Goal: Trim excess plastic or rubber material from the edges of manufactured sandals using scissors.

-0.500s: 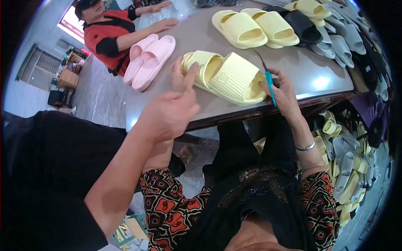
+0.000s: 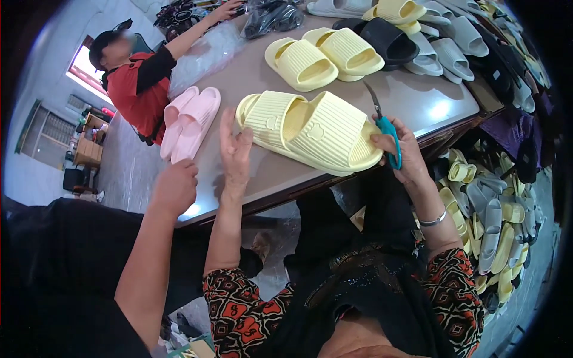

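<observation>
A pair of pale yellow ribbed slippers [image 2: 340, 137], one set against the other, is tilted at the table's near edge. My right hand [image 2: 406, 149] is closed around teal-handled scissors [image 2: 389, 137], their blades pointing away from me. Its thumb also presses on the right end of the yellow slippers. Beside their left end, my left hand [image 2: 234, 149] is raised with its fingers apart, holding nothing. A pair of pink slippers [image 2: 194, 122] lies on the table farther left.
A co-worker's closed hand [image 2: 176, 186] hangs by the table's left corner. Another person in red [image 2: 137, 86] reaches over clear plastic bags [image 2: 209, 53]. More yellow slippers [image 2: 301, 62], a black slipper [image 2: 391, 45] and grey ones lie behind. Slippers [image 2: 492, 230] heap on the floor at right.
My left hand has let go of the yellow slippers and opened. The co-worker's hand has drawn back left from over it. The person in red now reaches farther back.
</observation>
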Action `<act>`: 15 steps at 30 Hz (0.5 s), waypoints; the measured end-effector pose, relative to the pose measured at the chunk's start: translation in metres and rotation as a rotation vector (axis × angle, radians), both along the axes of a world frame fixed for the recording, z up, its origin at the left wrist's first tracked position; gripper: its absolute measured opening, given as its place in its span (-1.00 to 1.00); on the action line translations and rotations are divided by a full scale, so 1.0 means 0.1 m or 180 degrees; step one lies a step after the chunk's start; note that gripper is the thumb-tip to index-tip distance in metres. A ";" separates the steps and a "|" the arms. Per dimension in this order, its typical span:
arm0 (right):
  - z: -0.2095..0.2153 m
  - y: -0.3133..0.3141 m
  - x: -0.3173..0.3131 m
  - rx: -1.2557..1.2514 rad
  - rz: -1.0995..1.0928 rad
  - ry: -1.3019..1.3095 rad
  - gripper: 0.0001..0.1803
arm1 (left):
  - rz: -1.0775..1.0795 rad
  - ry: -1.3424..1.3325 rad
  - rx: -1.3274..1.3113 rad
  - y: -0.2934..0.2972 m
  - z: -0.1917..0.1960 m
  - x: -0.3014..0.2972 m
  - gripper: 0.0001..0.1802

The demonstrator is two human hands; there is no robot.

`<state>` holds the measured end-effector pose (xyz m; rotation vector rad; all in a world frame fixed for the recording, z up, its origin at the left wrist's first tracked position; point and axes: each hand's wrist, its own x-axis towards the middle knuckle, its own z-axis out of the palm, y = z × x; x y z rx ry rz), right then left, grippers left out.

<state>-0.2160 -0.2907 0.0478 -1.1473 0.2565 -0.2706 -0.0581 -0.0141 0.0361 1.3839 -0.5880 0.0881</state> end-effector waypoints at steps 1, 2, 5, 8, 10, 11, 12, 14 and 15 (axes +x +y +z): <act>0.02 -0.04 -0.01 -0.0008 -0.0037 -0.0001 -0.50 | -0.0067 -0.0051 -0.0051 -0.02 0.04 -0.01 -0.22; 0.05 -0.06 -0.03 -0.0031 -0.0103 -0.0060 -0.51 | -0.0118 -0.0098 -0.0101 -0.02 0.06 -0.01 -0.23; 0.19 -0.15 -0.11 -0.0081 -0.0237 -0.0186 -0.54 | 0.0378 -0.0374 0.0423 0.13 0.16 0.12 -0.23; 0.25 -0.37 -0.16 -0.0182 -0.0660 -0.0479 -0.58 | 0.2123 -0.1531 0.2373 0.41 0.05 0.58 -0.34; 0.35 -0.48 -0.14 -0.0026 -0.0780 -0.0609 -0.58 | 0.2557 -0.1514 0.2804 0.65 0.17 0.67 -0.35; 0.38 -0.57 -0.12 0.0098 -0.0959 -0.0731 -0.59 | 0.2931 -0.1495 0.3200 0.69 0.17 0.74 -0.35; 0.43 -0.64 -0.09 0.0110 -0.0937 -0.0734 -0.59 | 0.2953 -0.1492 0.3213 0.74 0.18 0.76 -0.35; 0.48 -0.78 0.03 0.0008 -0.1164 -0.0972 -0.71 | 0.3744 -0.1583 0.3655 0.84 0.13 0.86 -0.37; 0.54 -0.84 0.10 0.0010 -0.1134 -0.0989 -0.71 | 0.4148 -0.1627 0.3854 0.89 0.13 0.91 -0.38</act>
